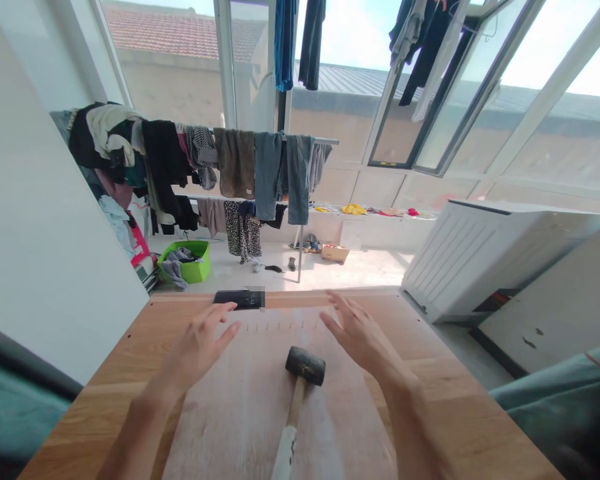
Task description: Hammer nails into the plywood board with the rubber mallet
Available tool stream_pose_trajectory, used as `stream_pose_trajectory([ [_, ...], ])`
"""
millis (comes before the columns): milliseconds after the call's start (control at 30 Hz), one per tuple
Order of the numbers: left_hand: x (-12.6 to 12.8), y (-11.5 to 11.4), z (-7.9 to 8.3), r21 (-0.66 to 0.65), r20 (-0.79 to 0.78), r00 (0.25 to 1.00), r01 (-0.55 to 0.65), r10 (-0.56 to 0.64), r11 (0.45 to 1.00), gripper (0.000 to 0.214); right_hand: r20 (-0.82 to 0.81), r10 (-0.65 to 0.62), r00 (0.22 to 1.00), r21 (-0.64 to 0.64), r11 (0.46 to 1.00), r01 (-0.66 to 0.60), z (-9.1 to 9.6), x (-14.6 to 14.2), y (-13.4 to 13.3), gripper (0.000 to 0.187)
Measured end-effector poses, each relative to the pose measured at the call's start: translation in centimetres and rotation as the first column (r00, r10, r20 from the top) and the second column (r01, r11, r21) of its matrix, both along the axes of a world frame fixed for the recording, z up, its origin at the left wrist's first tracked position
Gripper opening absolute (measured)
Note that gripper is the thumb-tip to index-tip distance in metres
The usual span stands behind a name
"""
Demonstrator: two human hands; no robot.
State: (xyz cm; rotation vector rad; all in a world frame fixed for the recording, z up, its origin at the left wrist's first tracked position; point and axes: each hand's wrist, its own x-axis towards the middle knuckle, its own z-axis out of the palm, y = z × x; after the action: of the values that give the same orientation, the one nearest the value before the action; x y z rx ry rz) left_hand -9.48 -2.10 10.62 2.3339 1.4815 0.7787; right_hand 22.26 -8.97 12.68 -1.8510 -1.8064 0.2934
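Observation:
My left hand [203, 343] hovers over the left edge of a pale wooden board [230, 413], fingers apart and holding nothing. Just beyond its fingertips lies a black phone [233, 299] at the far edge of the table. My right hand [357, 330] is above the board's right side, also open, with nothing in it. Between the hands a rubber mallet [305, 366] rests on the board, its black head away from me and its part-white handle pointing toward me. A row of several thin upright pins or nails [280, 326] stands near the board's far end.
The board lies on a wooden table [100, 400]. Past the table are a drying rack with clothes [235, 163], a green laundry basket [197, 263] and a small cardboard box [335, 253]. A white ribbed cabinet [450, 260] stands to the right, and a white panel [45, 220] to the left.

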Motion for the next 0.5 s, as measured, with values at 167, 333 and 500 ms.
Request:
stream_pose_trajectory([
  [167, 0.5, 2.8, 1.4, -0.122, 0.012, 0.994, 0.111, -0.11, 0.986, 0.057, -0.191, -0.047, 0.981, -0.041, 0.998, 0.04, -0.3, -0.7, 3.4, 0.053],
  [333, 0.2, 4.2, -0.3, -0.18, -0.086, 0.99, 0.097, -0.114, 0.979, 0.049, -0.132, 0.03, 0.991, -0.088, 0.995, -0.042, -2.1, -0.1, 4.5, 0.051],
  [500, 0.5, 5.1, -2.1, -0.189, -0.222, 0.961, 0.124, -0.165, 0.974, 0.043, -0.1, 0.066, 0.993, -0.112, 0.991, -0.077, -4.4, 1.0, 5.3, 0.048],
])
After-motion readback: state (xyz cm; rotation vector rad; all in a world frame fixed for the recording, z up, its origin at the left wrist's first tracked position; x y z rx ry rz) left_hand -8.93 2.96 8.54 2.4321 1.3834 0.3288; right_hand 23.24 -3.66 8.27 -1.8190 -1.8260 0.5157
